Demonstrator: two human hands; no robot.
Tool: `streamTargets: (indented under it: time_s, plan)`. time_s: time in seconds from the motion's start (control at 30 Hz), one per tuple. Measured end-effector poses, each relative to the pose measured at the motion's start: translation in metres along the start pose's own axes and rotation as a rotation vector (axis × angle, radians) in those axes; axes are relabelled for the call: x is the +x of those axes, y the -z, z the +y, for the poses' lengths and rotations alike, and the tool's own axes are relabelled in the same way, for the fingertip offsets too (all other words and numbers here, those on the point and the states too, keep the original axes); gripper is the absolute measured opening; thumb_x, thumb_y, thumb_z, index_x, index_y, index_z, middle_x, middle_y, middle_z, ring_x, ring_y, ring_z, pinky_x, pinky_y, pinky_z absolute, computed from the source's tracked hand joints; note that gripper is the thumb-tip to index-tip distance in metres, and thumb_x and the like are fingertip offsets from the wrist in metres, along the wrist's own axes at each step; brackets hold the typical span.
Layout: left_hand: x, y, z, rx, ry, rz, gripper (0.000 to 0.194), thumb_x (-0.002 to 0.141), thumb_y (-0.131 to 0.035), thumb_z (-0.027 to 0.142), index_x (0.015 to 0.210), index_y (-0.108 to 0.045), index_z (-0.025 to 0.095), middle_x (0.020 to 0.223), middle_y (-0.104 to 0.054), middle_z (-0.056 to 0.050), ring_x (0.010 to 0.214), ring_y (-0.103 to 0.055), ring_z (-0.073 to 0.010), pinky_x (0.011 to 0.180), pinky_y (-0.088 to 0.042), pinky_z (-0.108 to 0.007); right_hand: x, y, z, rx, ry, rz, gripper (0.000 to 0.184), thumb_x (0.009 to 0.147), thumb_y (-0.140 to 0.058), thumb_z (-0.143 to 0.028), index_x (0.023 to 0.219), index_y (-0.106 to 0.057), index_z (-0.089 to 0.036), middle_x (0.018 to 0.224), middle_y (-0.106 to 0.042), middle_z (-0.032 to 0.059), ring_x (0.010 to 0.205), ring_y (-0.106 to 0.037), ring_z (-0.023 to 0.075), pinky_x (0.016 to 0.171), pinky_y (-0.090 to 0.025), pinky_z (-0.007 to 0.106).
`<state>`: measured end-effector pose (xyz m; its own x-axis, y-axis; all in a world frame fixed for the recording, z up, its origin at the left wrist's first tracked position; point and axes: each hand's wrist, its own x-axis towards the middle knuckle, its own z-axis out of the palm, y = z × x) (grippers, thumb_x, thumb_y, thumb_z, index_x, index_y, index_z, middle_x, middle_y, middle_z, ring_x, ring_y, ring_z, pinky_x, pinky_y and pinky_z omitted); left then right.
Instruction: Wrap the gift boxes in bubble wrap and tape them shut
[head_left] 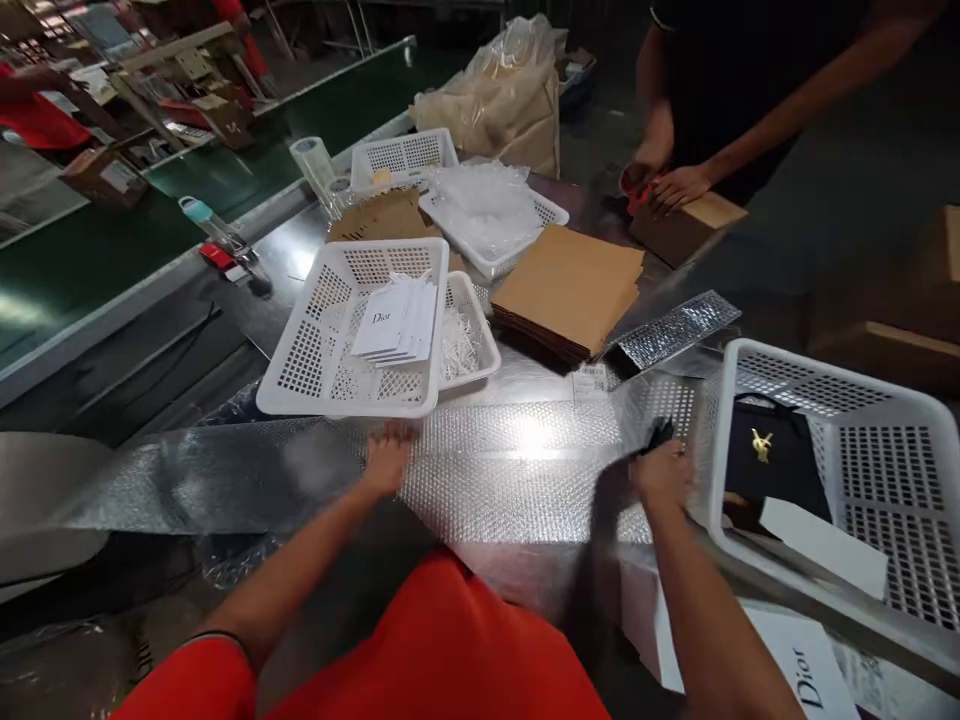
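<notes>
A long strip of bubble wrap (495, 490) lies across the metal table in front of me. My left hand (388, 460) rests on the strip, fingers stretched toward its far edge, just below a white basket (289, 385). At the strip's right part, my right hand (664, 478) is closed around a small black object (658, 434), whose kind I cannot make out. White Dior paper bags (394, 318) are stacked inside the left basket. Right of my right hand, another white basket (900, 400) holds a black pouch with a gold logo (776, 455) and a white box (825, 545).
Flat brown cardboard (570, 285) is piled mid-table, beside a silver bubble strip (679, 330). Behind are a basket of clear plastic (480, 205) and tape rolls (315, 165). A co-worker's hands (679, 188) hold a red tool over a carton (690, 225). A green conveyor (247, 175) runs left.
</notes>
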<state>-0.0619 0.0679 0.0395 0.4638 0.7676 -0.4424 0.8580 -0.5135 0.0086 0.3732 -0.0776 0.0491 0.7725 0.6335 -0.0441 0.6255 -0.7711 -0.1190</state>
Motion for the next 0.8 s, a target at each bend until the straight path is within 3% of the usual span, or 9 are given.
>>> streamTargets:
  time_s: [0.07, 0.13, 0.23, 0.33, 0.4, 0.5, 0.57, 0.67, 0.8]
  plan:
    - [-0.007, 0.002, 0.032, -0.021, -0.075, 0.017, 0.084, 0.081, -0.068, 0.021, 0.157, -0.033, 0.013, 0.166, -0.021, -0.024, 0.154, -0.018, -0.0414, 0.122, -0.023, -0.062, -0.037, -0.008, -0.014, 0.023, 0.046, -0.071, 0.056, 0.095, -0.043, -0.022, 0.141, -0.042, 0.009, 0.133, -0.047, 0.0418, 0.125, -0.052, 0.0424, 0.089, -0.045, 0.052]
    - [-0.015, -0.003, 0.066, -0.062, -0.165, -0.027, 0.076, 0.085, -0.062, 0.022, 0.156, -0.036, 0.016, 0.168, -0.021, -0.019, 0.155, -0.019, -0.0353, 0.126, -0.019, -0.054, -0.083, -0.016, -0.03, 0.056, 0.173, -0.154, 0.048, 0.094, -0.046, -0.021, 0.139, -0.052, -0.004, 0.142, -0.048, 0.0305, 0.133, -0.048, 0.0366, 0.099, -0.044, 0.047]
    - [-0.028, -0.022, 0.103, -0.106, -0.238, -0.172, 0.074, 0.087, -0.06, 0.027, 0.157, -0.036, 0.023, 0.168, -0.022, -0.014, 0.155, -0.021, -0.0337, 0.126, -0.015, -0.054, -0.152, -0.029, -0.049, 0.087, 0.324, -0.273, 0.034, 0.085, -0.054, -0.013, 0.116, -0.069, -0.018, 0.135, -0.061, 0.0172, 0.128, -0.054, 0.0296, 0.102, -0.045, 0.041]
    - [-0.042, -0.042, 0.108, -0.09, -0.259, -0.266, 0.079, 0.085, -0.061, 0.025, 0.159, -0.032, 0.027, 0.17, -0.014, -0.012, 0.156, -0.013, -0.0353, 0.124, -0.014, -0.06, -0.2, -0.035, -0.048, 0.145, 0.38, -0.269, 0.042, 0.081, -0.054, -0.009, 0.119, -0.068, -0.018, 0.137, -0.06, 0.0171, 0.13, -0.054, 0.0319, 0.105, -0.045, 0.044]
    - [-0.049, -0.051, 0.098, -0.058, -0.294, -0.287, 0.08, 0.085, -0.06, 0.023, 0.159, -0.031, 0.029, 0.171, -0.009, -0.01, 0.157, -0.007, -0.0342, 0.124, -0.013, -0.06, -0.217, -0.031, -0.032, 0.233, 0.38, -0.114, 0.043, 0.089, -0.047, -0.015, 0.13, -0.062, -0.018, 0.143, -0.055, 0.018, 0.132, -0.052, 0.0329, 0.108, -0.043, 0.047]
    - [-0.056, -0.056, 0.084, -0.015, -0.338, -0.281, 0.078, 0.086, -0.058, 0.021, 0.158, -0.032, 0.028, 0.171, -0.008, -0.011, 0.157, -0.008, -0.0338, 0.124, -0.014, -0.058, -0.23, -0.016, 0.012, 0.261, 0.223, 0.237, 0.045, 0.098, -0.041, -0.034, 0.136, -0.053, -0.015, 0.144, -0.05, 0.0228, 0.132, -0.049, 0.0366, 0.106, -0.043, 0.056]
    - [-0.058, -0.055, 0.083, 0.011, -0.331, -0.258, 0.076, 0.085, -0.057, 0.017, 0.157, -0.036, 0.026, 0.17, -0.011, -0.013, 0.157, -0.01, -0.0348, 0.123, -0.017, -0.057, -0.236, -0.007, 0.043, 0.164, 0.044, 0.376, 0.058, 0.096, -0.044, -0.046, 0.138, -0.049, -0.007, 0.144, -0.045, 0.0311, 0.134, -0.044, 0.0426, 0.104, -0.04, 0.063]
    - [-0.061, -0.05, 0.093, 0.021, -0.339, -0.187, 0.068, 0.085, -0.056, 0.015, 0.152, -0.045, 0.022, 0.169, -0.015, -0.015, 0.156, -0.013, -0.0346, 0.124, -0.017, -0.057, -0.242, -0.001, 0.078, 0.011, -0.176, 0.311, 0.076, 0.089, -0.049, -0.053, 0.14, -0.043, 0.003, 0.146, -0.033, 0.0421, 0.137, -0.034, 0.0523, 0.101, -0.035, 0.071]
    - [-0.062, -0.043, 0.113, -0.007, -0.381, -0.16, 0.066, 0.086, -0.054, 0.016, 0.152, -0.045, 0.021, 0.169, -0.016, -0.015, 0.156, -0.016, -0.0326, 0.124, -0.019, -0.055, -0.245, -0.002, 0.092, -0.056, -0.241, 0.111, 0.076, 0.083, -0.055, -0.044, 0.143, -0.04, -0.001, 0.148, -0.033, 0.0395, 0.138, -0.031, 0.0522, 0.101, -0.034, 0.07]
